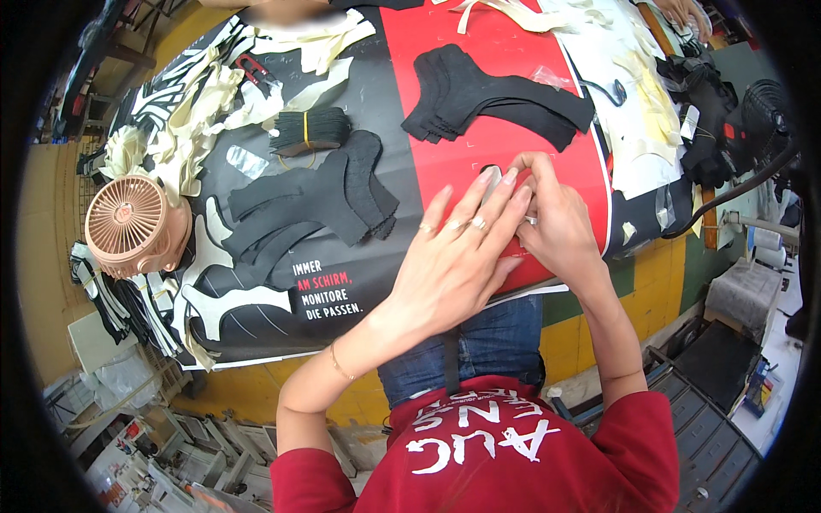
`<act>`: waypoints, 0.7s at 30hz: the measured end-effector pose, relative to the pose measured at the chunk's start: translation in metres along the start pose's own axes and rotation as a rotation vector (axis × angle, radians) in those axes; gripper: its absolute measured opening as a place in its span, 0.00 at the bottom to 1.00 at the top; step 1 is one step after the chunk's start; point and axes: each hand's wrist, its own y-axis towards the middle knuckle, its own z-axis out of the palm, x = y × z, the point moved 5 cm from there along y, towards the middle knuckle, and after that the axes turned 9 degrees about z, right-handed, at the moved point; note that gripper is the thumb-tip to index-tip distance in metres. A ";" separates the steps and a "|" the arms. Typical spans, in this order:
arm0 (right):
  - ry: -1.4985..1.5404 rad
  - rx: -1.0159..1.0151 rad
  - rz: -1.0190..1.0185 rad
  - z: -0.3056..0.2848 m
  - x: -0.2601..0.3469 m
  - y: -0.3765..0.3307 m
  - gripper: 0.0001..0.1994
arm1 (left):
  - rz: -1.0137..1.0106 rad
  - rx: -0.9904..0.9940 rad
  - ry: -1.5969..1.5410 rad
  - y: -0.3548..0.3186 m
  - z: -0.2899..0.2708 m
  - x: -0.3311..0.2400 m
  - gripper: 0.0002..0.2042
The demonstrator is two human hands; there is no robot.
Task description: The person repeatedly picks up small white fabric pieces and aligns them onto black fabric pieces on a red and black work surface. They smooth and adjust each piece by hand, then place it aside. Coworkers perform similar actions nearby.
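My left hand [453, 256] lies over the red part of the table covering, its fingers stretched out and spread. Against its fingertips my right hand [560, 222] is bent in a pinch. A small pale, flat piece [492, 182] with a dark edge shows between the fingertips; most of it is hidden under them, and its kind cannot be made out. Beyond the hands lie black fabric cutouts [479, 94], fanned in a layered pile. To the left are more black cutouts [299, 201] and a bundle of black strips [310, 131] tied with a yellow band.
A pink fan [132, 224] stands at the left edge beside white cutouts [231, 308]. Cream fabric scraps [192, 120] and a red-and-black small tool [254, 73] lie at the far left. Pale sheets [637, 128] and a dark cable [744, 184] are on the right. Another person's hand [682, 15] shows at far right.
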 end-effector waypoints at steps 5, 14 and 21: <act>-0.077 0.016 0.042 -0.013 -0.004 -0.008 0.28 | -0.031 0.195 -0.085 0.010 0.025 0.015 0.43; 0.147 0.044 0.019 -0.025 -0.008 -0.033 0.20 | -0.134 0.206 0.134 -0.030 0.013 0.012 0.49; 0.224 0.091 0.070 -0.023 -0.015 -0.033 0.17 | -0.056 0.208 0.116 -0.032 0.016 0.011 0.51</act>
